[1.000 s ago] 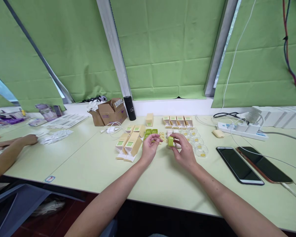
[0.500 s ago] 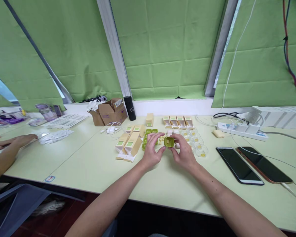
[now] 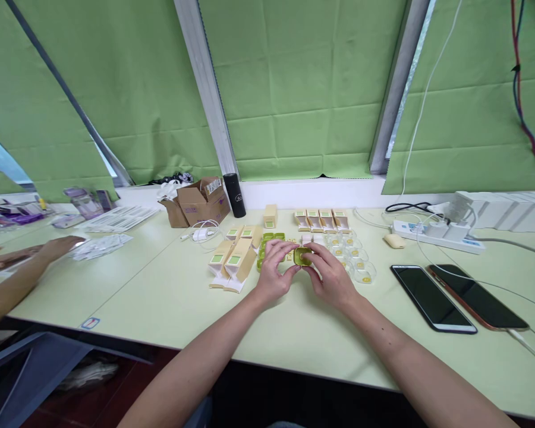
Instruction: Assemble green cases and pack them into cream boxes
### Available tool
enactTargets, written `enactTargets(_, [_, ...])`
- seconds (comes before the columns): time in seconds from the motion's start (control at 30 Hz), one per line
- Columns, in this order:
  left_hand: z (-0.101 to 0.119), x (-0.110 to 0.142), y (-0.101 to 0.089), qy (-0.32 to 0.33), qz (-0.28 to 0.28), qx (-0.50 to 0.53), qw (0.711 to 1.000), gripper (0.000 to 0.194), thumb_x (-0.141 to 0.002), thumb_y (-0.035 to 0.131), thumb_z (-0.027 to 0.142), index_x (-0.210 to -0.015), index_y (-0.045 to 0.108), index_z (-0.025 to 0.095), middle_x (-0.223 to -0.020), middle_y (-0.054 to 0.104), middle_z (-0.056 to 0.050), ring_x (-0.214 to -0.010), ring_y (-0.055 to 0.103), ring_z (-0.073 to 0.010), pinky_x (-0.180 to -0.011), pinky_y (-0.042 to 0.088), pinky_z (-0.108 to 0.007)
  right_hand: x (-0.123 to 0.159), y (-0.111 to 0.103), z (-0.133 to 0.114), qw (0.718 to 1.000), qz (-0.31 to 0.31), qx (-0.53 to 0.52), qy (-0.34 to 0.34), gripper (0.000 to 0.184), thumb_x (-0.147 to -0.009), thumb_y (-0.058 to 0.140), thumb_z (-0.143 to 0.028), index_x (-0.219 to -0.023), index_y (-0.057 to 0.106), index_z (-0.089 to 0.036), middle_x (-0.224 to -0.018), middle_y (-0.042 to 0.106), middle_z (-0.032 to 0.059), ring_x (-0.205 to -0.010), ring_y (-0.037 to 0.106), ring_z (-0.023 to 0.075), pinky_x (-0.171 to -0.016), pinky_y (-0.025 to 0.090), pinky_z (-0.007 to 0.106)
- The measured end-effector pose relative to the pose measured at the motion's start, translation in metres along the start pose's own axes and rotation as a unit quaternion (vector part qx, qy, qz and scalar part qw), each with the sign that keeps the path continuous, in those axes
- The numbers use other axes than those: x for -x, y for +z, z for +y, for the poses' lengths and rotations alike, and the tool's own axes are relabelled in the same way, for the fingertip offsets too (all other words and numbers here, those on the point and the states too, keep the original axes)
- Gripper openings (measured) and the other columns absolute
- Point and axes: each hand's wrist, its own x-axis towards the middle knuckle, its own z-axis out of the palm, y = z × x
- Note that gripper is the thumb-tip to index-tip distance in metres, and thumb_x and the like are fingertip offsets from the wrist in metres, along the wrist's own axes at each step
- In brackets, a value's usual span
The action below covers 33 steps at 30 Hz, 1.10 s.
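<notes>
Between my two hands is a small square green cup, its open side facing me. My left hand pinches its left edge with thumb and fingertips. My right hand grips it from the right, the fingertips at the rim and partly over the opening. Behind my left hand sit more green cups in rows, partly covered. Small yellow pieces lie beside them. To the right of my right hand stand several clear plastic covers with yellow bits inside. Small whitish pieces show just behind my fingers.
Cream cartons with green labels lie at left, and a row of open cartons stands behind. Two phones and a power strip are at right. A cardboard box and black bottle stand behind. Another person's arm reaches in left.
The green cup has turned so its opening faces me. My left hand has closed in onto its edge, and my right fingers have moved over the rim. The other person's hand has shifted right.
</notes>
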Motion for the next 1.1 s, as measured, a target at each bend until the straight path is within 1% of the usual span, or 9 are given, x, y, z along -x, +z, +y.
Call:
enactTargets(0.13, [-0.0002,0.0004,0.0002,0.003,0.006,-0.005,1.0,0.039,-0.09,0.078,0.026,-0.128,0.072,0.025,-0.123,0.072,-0.012,-0.123,0.056,-0.0317,-0.11,0.048,-0.054,0.0012,0.0012,0.0012,1.0,0.002,0.016,-0.008,0.036,-0.102,0.051,-0.014,-0.134,0.06,-0.026,-0.139,0.062,0.017,-0.132,0.063,0.0326,-0.103,0.062,0.054])
enactTargets(0.37, [-0.0004,0.0011,0.0003,0.017,0.013,-0.014,1.0,0.039,-0.091,0.077,0.026,-0.129,0.072,0.025,-0.123,0.073,-0.011,-0.122,0.055,-0.0315,-0.109,0.047,-0.054,-0.0015,-0.0004,-0.001,0.999,-0.016,0.038,-0.014,0.041,-0.101,0.047,-0.01,-0.138,0.057,-0.027,-0.139,0.061,0.017,-0.128,0.065,0.033,-0.096,0.063,0.051])
enactTargets(0.5, [-0.0002,0.0008,0.0001,0.015,0.014,-0.014,1.0,0.038,-0.091,0.076,0.027,-0.129,0.072,0.025,-0.123,0.073,-0.011,-0.122,0.056,-0.0314,-0.109,0.047,-0.054,-0.0026,-0.0006,-0.0013,0.999,-0.016,0.042,-0.018,0.039,-0.101,0.047,-0.01,-0.135,0.058,-0.026,-0.138,0.061,0.0179,-0.13,0.063,0.0343,-0.097,0.062,0.052])
enactTargets(0.6, [0.0002,0.0005,-0.0002,0.016,0.013,-0.012,1.0,0.039,-0.091,0.076,0.027,-0.129,0.072,0.025,-0.123,0.073,-0.011,-0.122,0.056,-0.0312,-0.109,0.047,-0.053,-0.0025,-0.0006,-0.001,0.999,-0.01,0.035,-0.009,0.037,-0.102,0.049,-0.012,-0.133,0.06,-0.027,-0.136,0.063,0.016,-0.128,0.065,0.0334,-0.096,0.063,0.051])
enactTargets(0.77, [0.0006,0.0003,-0.0003,0.02,0.013,-0.012,1.0,0.038,-0.092,0.075,0.027,-0.13,0.072,0.025,-0.123,0.073,-0.011,-0.121,0.056,-0.031,-0.109,0.047,-0.053,-0.0018,-0.0013,-0.0017,1.0,0.0,0.001,0.008,0.035,-0.101,0.052,-0.013,-0.13,0.063,-0.028,-0.138,0.064,0.0135,-0.13,0.064,0.0323,-0.102,0.061,0.05])
enactTargets(0.93, [0.0002,0.0004,-0.0002,0.023,0.016,-0.011,1.0,0.039,-0.092,0.076,0.027,-0.131,0.071,0.025,-0.124,0.073,-0.011,-0.122,0.055,-0.0306,-0.109,0.047,-0.053,-0.0022,-0.0014,-0.0024,1.0,0.005,0.028,-0.013,0.033,-0.102,0.051,-0.013,-0.129,0.064,-0.026,-0.137,0.064,0.0157,-0.126,0.067,0.0316,-0.096,0.064,0.047])
enactTargets(1.1, [-0.0014,0.0006,0.0003,0.027,0.021,-0.015,0.999,0.04,-0.092,0.077,0.028,-0.131,0.071,0.025,-0.123,0.073,-0.011,-0.122,0.055,-0.0307,-0.108,0.048,-0.053,-0.0035,-0.0001,-0.0009,0.998,0.019,0.047,-0.039,0.034,-0.102,0.051,-0.012,-0.13,0.065,-0.025,-0.137,0.064,0.0163,-0.128,0.065,0.031,-0.097,0.063,0.046])
